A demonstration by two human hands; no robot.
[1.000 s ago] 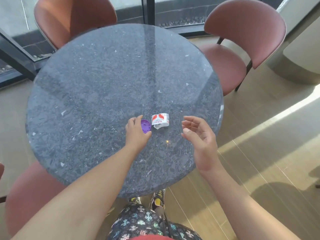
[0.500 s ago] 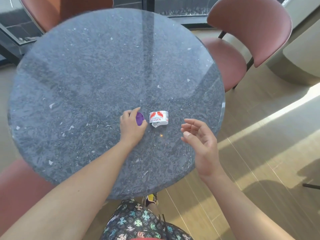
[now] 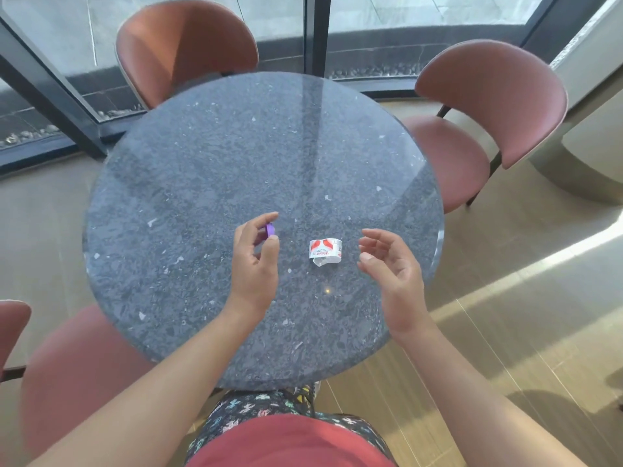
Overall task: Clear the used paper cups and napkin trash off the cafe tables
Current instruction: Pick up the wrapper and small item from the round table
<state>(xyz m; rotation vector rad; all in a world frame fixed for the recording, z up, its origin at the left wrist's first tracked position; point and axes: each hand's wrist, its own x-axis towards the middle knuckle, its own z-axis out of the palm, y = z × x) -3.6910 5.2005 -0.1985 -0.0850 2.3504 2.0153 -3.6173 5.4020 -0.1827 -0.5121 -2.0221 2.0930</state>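
- The crumpled wrapper (image 3: 325, 251) lies on the surface (image 3: 236, 156), between the left hand (image 3: 254, 261) and the right hand (image 3: 392, 264), touching neither.
- A small disc (image 3: 270, 229) sits in the left hand's fingers.
- The far chair (image 3: 182, 45) stands behind the surface, the side chair (image 3: 488, 106) to its right.

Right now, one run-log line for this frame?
left grip: pinches purple piece | right grip: open, near wrapper, not touching | wrapper: crumpled, on table
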